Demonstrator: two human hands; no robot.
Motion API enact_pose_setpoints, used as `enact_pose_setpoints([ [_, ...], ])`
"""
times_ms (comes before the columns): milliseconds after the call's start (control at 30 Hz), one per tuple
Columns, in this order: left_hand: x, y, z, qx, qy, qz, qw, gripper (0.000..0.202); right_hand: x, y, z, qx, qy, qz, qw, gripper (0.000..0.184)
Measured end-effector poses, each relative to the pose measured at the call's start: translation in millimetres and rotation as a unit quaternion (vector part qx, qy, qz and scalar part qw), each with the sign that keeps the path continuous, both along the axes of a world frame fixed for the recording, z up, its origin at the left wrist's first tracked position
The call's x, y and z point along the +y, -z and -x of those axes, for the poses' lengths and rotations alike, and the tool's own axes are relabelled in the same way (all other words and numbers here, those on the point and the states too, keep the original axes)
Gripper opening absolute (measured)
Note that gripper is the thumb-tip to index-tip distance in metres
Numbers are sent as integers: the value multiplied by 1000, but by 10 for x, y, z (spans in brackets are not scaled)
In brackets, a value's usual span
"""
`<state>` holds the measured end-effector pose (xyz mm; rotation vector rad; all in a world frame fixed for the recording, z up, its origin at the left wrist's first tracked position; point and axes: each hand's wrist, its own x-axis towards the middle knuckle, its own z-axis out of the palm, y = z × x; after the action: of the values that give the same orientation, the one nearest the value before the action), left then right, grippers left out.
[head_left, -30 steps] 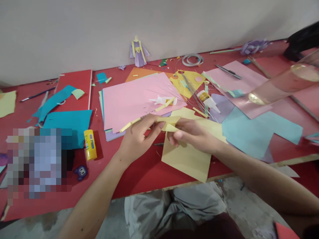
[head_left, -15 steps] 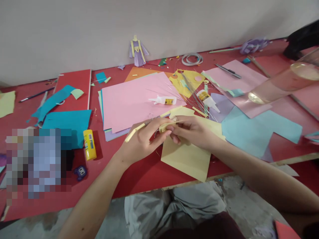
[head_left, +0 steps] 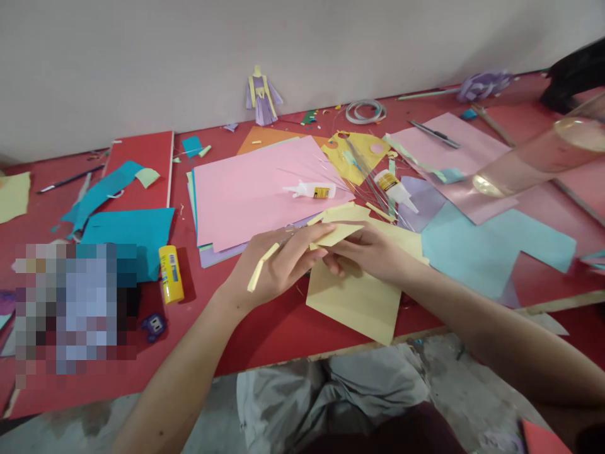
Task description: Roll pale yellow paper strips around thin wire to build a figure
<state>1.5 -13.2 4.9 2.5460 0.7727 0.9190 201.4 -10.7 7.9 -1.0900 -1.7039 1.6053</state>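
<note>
My left hand (head_left: 278,265) and my right hand (head_left: 371,252) meet above a pale yellow paper sheet (head_left: 352,299) at the red table's near edge. Both pinch a small pale yellow paper piece (head_left: 338,234) between their fingertips. A thin yellow paper strip on a wire (head_left: 259,272) sticks out across my left palm, pointing down and to the left. The left fingers are closed around it. My right fingers are curled, with the thumb hidden under the paper piece.
A pink sheet stack (head_left: 255,189) with a small glue bottle (head_left: 312,190) lies behind my hands. A second glue bottle (head_left: 394,189), thin wires, a yellow glue stick (head_left: 171,275), teal paper (head_left: 127,236), light blue paper (head_left: 491,249) and a paper doll (head_left: 261,96) lie around.
The yellow strip in my left hand has swung from lying nearly flat to pointing down-left. My hands have stayed together over the yellow sheet, and the small paper piece has turned between the fingertips.
</note>
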Motion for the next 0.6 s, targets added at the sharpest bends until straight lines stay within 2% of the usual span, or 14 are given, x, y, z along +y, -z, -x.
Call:
enact_pose_setpoints([
  [167,22,33,-13,23,-21,-27,999,37,-12,-17,17,3,25,38,999,35],
  [333,22,50,-22,57,-20,-39,997,40,-25,-62,41,-24,14,37,999,42],
  [600,8,53,-19,57,-45,-38,997,40,-19,25,-5,5,28,30,999,43],
])
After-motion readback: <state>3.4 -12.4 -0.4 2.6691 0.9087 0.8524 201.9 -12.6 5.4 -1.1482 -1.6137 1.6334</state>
